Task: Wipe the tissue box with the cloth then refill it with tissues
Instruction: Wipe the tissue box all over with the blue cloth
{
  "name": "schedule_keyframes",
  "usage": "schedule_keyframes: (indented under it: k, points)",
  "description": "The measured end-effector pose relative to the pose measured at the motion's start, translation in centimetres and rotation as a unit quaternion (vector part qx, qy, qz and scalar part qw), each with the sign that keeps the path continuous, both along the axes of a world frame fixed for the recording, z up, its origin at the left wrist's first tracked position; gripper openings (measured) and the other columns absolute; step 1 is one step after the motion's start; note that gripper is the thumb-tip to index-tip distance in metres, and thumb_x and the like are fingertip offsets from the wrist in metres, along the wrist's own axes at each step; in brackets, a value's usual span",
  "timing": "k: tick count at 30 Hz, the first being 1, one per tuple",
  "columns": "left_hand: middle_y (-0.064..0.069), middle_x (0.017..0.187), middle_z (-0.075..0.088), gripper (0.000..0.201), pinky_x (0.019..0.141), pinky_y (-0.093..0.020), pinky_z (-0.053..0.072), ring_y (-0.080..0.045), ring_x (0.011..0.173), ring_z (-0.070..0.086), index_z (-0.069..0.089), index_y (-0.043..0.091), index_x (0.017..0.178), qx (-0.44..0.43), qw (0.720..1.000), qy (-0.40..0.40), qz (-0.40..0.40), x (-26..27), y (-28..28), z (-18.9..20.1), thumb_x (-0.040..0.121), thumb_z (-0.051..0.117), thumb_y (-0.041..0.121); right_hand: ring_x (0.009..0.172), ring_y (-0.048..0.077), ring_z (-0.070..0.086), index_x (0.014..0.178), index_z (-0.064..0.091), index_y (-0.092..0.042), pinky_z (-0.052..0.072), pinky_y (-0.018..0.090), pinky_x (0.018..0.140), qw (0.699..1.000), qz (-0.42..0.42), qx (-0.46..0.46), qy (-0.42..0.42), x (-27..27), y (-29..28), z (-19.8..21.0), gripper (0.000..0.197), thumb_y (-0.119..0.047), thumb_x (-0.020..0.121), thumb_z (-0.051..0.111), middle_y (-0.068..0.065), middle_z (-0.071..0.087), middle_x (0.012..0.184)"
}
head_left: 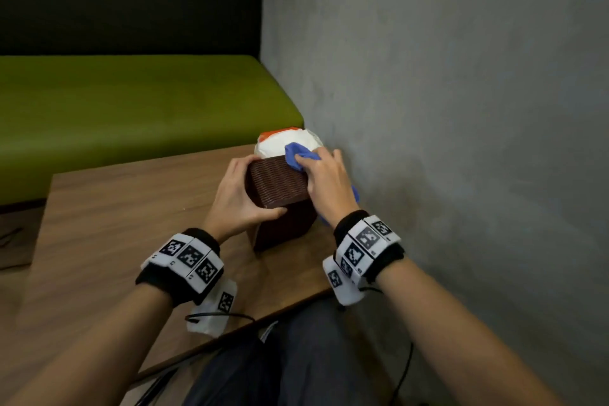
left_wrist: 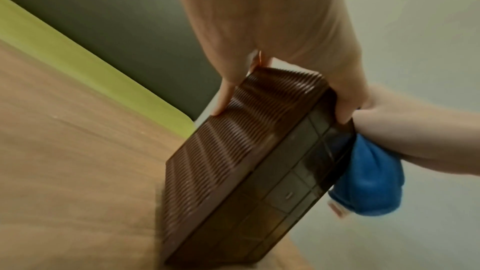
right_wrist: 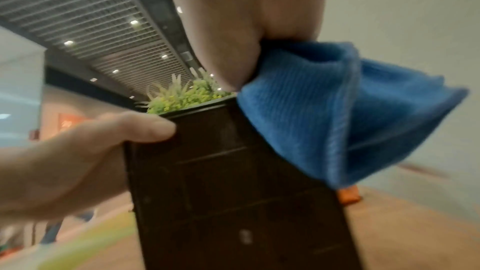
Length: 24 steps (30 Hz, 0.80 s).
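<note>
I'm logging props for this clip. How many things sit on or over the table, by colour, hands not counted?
Brown: 1, the tissue box
Blue: 1, the cloth
White and orange: 1, the tissue pack
Total: 3

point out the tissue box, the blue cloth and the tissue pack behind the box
tissue box (head_left: pixel 275 183), head view, ribbed upper face
cloth (right_wrist: pixel 298 122), right wrist view, hanging fold
tissue pack (head_left: pixel 280 142), head view, white top

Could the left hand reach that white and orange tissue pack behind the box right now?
Probably not right away. The left hand grips the upended brown tissue box, which stands between it and the tissue pack; the right hand with the blue cloth crowds that side too.
</note>
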<state>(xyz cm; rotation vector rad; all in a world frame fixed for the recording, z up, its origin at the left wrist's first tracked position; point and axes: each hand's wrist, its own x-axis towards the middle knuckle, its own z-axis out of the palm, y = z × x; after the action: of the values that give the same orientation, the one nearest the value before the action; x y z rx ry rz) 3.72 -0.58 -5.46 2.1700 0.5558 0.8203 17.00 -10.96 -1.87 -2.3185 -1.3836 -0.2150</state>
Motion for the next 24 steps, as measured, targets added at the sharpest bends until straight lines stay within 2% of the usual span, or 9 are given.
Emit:
schedule_keyframes:
  k: [2, 4, 7, 9, 12, 18, 21, 23, 24]
  points:
    - [-0.007, 0.117, 0.049, 0.102, 0.091, -0.017, 0.034, -0.009, 0.106, 0.044, 0.044, 0.005, 0.127, -0.016, 1.000, 0.001, 0.008, 0.7, -0.3, 0.2, 0.042, 0.067, 0.056, 0.099, 0.039, 0.046, 0.113, 0.064, -0.010, 0.043, 0.048, 0.087, 1.000, -0.011, -0.005, -0.005, -0.7, 1.3, 0.4, 0.036, 0.003, 0.084, 0.047, 0.021, 0.058, 0.107]
    - [-0.001, 0.112, 0.047, 0.100, 0.088, -0.013, 0.033, -0.009, 0.104, 0.045, 0.045, 0.005, 0.127, -0.028, 0.999, -0.013, 0.014, 1.0, -0.4, 0.1, 0.043, 0.065, 0.054, 0.097, 0.040, 0.049, 0.112, 0.064, -0.008, 0.046, 0.049, 0.083, 0.999, 0.046, -0.013, -0.019, -3.1, 1.9, 0.2, 0.037, 0.006, 0.079, 0.053, 0.022, 0.060, 0.105]
    - [0.002, 0.111, 0.046, 0.097, 0.088, -0.018, 0.036, -0.010, 0.104, 0.046, 0.046, 0.006, 0.127, -0.013, 1.000, -0.014, 0.002, 0.8, -0.1, 0.0, 0.044, 0.066, 0.054, 0.091, 0.042, 0.053, 0.110, 0.066, -0.008, 0.049, 0.048, 0.076, 0.993, 0.115, -0.005, -0.025, -3.1, 0.5, -0.2, 0.038, 0.007, 0.076, 0.058, 0.023, 0.063, 0.099]
    - [-0.004, 0.115, 0.049, 0.100, 0.093, -0.026, 0.040, -0.012, 0.106, 0.046, 0.046, 0.006, 0.126, -0.004, 1.000, 0.001, -0.001, 0.6, 0.0, -0.2, 0.043, 0.068, 0.057, 0.095, 0.041, 0.051, 0.113, 0.065, -0.010, 0.048, 0.048, 0.082, 0.998, 0.066, -0.007, -0.014, -0.5, -0.3, -0.1, 0.039, 0.005, 0.079, 0.054, 0.022, 0.062, 0.105]
    - [-0.008, 0.120, 0.048, 0.104, 0.096, -0.027, 0.039, -0.012, 0.108, 0.045, 0.044, 0.007, 0.129, -0.011, 1.000, 0.011, 0.001, 0.8, 0.1, -0.3, 0.041, 0.067, 0.059, 0.101, 0.037, 0.046, 0.118, 0.061, -0.013, 0.040, 0.045, 0.088, 0.999, -0.027, -0.032, -0.003, 1.3, 0.2, 0.6, 0.038, 0.002, 0.087, 0.046, 0.019, 0.057, 0.111]
    - [-0.003, 0.109, 0.049, 0.093, 0.083, -0.014, 0.035, -0.013, 0.103, 0.047, 0.049, 0.005, 0.122, -0.009, 1.000, -0.013, -0.013, 0.6, 0.3, -0.1, 0.046, 0.066, 0.054, 0.092, 0.039, 0.049, 0.113, 0.064, -0.011, 0.047, 0.046, 0.077, 0.991, 0.126, -0.020, -0.035, -4.6, 0.7, -0.2, 0.037, 0.004, 0.080, 0.056, 0.019, 0.061, 0.102]
    - [-0.008, 0.119, 0.049, 0.102, 0.092, -0.021, 0.037, -0.013, 0.108, 0.047, 0.045, 0.006, 0.128, -0.006, 1.000, 0.008, -0.008, 0.7, 0.3, -0.3, 0.043, 0.067, 0.058, 0.096, 0.039, 0.050, 0.112, 0.065, -0.013, 0.047, 0.047, 0.083, 0.998, 0.050, 0.006, -0.024, -1.5, -0.3, -0.2, 0.038, 0.003, 0.080, 0.051, 0.019, 0.061, 0.105]
    - [-0.008, 0.121, 0.048, 0.105, 0.093, -0.022, 0.035, -0.011, 0.108, 0.044, 0.044, 0.006, 0.130, -0.008, 1.000, 0.018, -0.008, 1.0, 0.2, -0.3, 0.041, 0.066, 0.059, 0.103, 0.037, 0.045, 0.118, 0.061, -0.013, 0.042, 0.046, 0.089, 0.999, -0.041, -0.031, -0.015, -0.3, 0.2, 0.5, 0.038, 0.000, 0.086, 0.044, 0.017, 0.056, 0.113]
    - [-0.007, 0.120, 0.048, 0.106, 0.093, -0.023, 0.035, -0.012, 0.108, 0.045, 0.044, 0.006, 0.130, -0.016, 1.000, 0.015, -0.003, 1.1, 0.1, -0.3, 0.041, 0.066, 0.059, 0.106, 0.036, 0.044, 0.120, 0.059, -0.013, 0.039, 0.045, 0.090, 0.998, -0.048, -0.045, -0.015, -0.7, 0.8, 0.8, 0.037, -0.001, 0.089, 0.042, 0.016, 0.055, 0.115]
